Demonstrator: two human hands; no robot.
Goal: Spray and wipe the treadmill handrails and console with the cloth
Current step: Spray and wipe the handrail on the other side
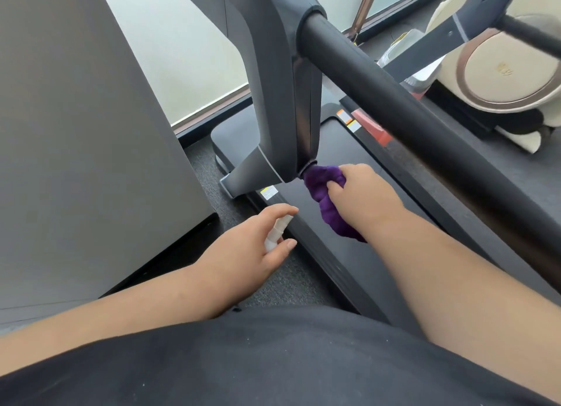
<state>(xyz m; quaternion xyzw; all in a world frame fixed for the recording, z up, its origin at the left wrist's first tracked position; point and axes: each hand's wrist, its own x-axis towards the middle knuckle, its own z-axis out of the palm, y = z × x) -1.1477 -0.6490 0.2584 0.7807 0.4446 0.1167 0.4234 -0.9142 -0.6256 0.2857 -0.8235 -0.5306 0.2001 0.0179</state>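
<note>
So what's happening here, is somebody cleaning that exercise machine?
Yes. A person is wiping down a treadmill. The right hand grips a bunched purple cloth and presses it against the lower end of the grey upright post, where a lower bar meets it. The left hand holds a small white spray bottle just above the floor beside the deck. The thick black handrail crosses above both hands.

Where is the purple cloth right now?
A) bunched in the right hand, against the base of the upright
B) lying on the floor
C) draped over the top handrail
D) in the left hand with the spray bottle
A: the right hand grips the bunched cloth against the bottom of the upright; the left hand holds only the spray bottle.
</note>
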